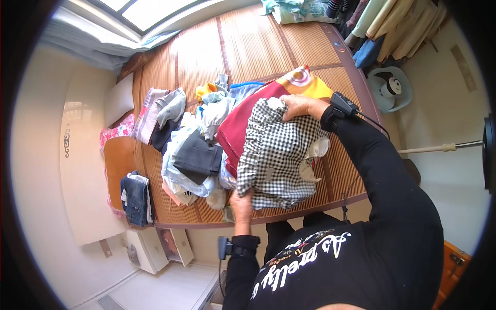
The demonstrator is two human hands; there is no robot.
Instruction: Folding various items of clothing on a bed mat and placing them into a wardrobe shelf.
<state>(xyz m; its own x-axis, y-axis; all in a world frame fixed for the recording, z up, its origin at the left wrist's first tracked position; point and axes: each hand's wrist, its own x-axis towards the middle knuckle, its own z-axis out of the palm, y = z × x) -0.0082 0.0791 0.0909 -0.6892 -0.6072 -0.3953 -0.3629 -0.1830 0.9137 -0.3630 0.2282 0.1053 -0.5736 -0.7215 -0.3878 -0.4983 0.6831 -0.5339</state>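
Observation:
A black-and-white gingham garment [277, 155] lies spread on the bed before me, with gathered fabric along its left part. My left hand [242, 205] grips its lower left corner near the bed's front edge. At its upper edge, my right hand [297, 106] pinches the cloth beside a white patch. Small white pieces of fabric [318, 148] show at the garment's right side. Beneath it lies a dark red and yellow cloth [240, 124], partly covered. Left of the gingham garment, a folded dark grey garment [197, 157] rests on a heap of light-coloured clothes [174, 149].
A bamboo mat [248, 46] covers the bed. Folded jeans [137, 199] are stacked at the left near a wooden board [120, 159]. A striped folded cloth [149, 116] lies further back. Hanging clothes [395, 27] and a pale blue basin [374, 89] are at the right.

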